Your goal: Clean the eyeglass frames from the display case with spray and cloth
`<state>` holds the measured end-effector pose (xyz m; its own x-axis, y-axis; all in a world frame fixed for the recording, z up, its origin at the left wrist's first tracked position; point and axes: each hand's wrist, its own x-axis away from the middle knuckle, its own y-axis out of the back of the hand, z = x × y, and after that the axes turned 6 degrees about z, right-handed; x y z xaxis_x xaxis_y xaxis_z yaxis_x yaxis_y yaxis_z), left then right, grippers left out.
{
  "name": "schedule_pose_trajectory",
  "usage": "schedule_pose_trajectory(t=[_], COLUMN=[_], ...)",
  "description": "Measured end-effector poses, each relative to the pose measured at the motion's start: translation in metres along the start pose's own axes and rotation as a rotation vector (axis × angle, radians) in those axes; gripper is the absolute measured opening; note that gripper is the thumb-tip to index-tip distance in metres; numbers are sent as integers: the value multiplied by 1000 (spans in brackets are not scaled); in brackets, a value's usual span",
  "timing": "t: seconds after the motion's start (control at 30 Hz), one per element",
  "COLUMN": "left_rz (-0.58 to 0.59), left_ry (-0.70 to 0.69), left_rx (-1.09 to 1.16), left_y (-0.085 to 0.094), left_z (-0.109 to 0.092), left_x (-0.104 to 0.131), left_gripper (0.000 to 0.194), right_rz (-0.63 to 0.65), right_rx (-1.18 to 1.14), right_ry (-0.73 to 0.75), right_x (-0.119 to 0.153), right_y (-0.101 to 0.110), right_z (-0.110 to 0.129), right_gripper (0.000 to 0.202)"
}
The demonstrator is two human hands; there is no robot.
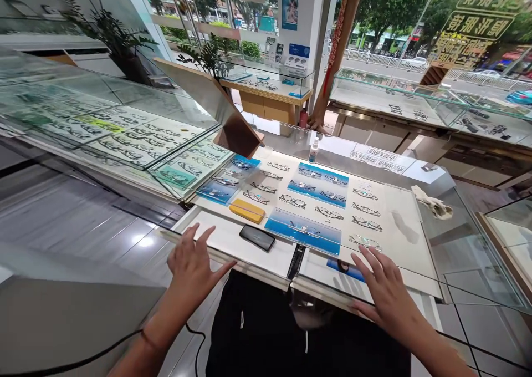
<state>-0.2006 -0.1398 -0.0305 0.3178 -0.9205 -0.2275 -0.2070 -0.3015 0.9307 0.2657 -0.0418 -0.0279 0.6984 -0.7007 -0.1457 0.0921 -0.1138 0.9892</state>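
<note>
My left hand (194, 261) is spread at the front edge of the left drawer (216, 225), holding nothing. Inside that drawer lies a black phone (257, 237), to the right of my left hand. My right hand (383, 286) has its fingers apart over the right drawer (320, 264), where part of a blue picture (347, 269) shows. Behind the drawers, the glass case holds rows of eyeglasses (292, 201), some on blue cards (303, 230), and a yellow case (247, 211). Whether my fingertips touch the drawer edges is hard to tell.
On the glass top stand a mirror with a wooden back (208, 97), a small spray bottle (313, 150) and a crumpled cloth (432, 203). Another display case (166, 138) adjoins at the left. A black cable (198, 332) hangs below my left hand.
</note>
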Motion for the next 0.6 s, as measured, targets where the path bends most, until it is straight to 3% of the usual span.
schedule_pose_trajectory(t=[0.17, 0.27, 0.4, 0.6], left_rz=[-187, -130, -20, -38], left_ry=[203, 320, 399, 392], left_rx=[107, 273, 411, 491], left_y=[-18, -30, -48, -74], left_z=[-5, -5, -6, -9], left_x=[11, 7, -2, -21], left_gripper=[122, 137, 123, 118], right_rz=[-63, -110, -179, -189], right_rx=[4, 13, 41, 99], right_ry=[-24, -41, -69, -98], right_x=[-9, -9, -10, -17], right_y=[2, -2, -13, -24], right_z=[-16, -31, -49, -59], right_gripper=[104, 105, 110, 108])
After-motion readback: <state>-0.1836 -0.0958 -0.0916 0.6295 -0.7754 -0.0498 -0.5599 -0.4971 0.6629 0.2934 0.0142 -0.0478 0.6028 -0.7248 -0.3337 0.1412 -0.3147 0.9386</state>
